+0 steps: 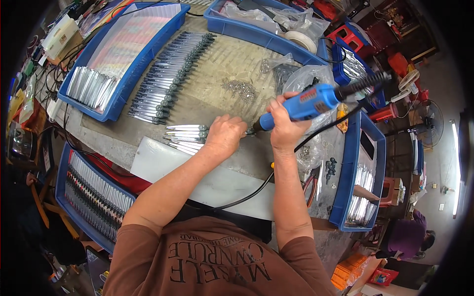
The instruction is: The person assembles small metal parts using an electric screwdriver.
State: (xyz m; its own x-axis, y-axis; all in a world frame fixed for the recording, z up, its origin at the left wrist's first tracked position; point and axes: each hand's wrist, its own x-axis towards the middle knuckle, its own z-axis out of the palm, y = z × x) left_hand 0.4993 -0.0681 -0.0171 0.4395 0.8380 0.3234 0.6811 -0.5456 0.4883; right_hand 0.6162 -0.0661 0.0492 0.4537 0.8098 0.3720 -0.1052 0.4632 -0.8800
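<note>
My right hand [286,126] is wrapped round a blue electric screwdriver [308,102], held slanting with its tip down to the left and its cable end up to the right. The tip meets the fingers of my left hand [227,135], which are closed low over the worktable. What they pinch is hidden. Beside the left hand lie several slim silver tool-like pieces [186,134] with dark green ends. Farther off, a long row of similar pieces [170,79] lies side by side. A pile of small metal screws [240,90] is spread beyond my hands.
Blue trays stand around the worktable: one with silver pieces [91,89] at left, one with plastic bags [256,27] at back, one at right [345,197], one lower left [61,182]. A black cable [247,197] crosses the near edge. Pliers [311,187] lie right. Another person [407,237] is far right.
</note>
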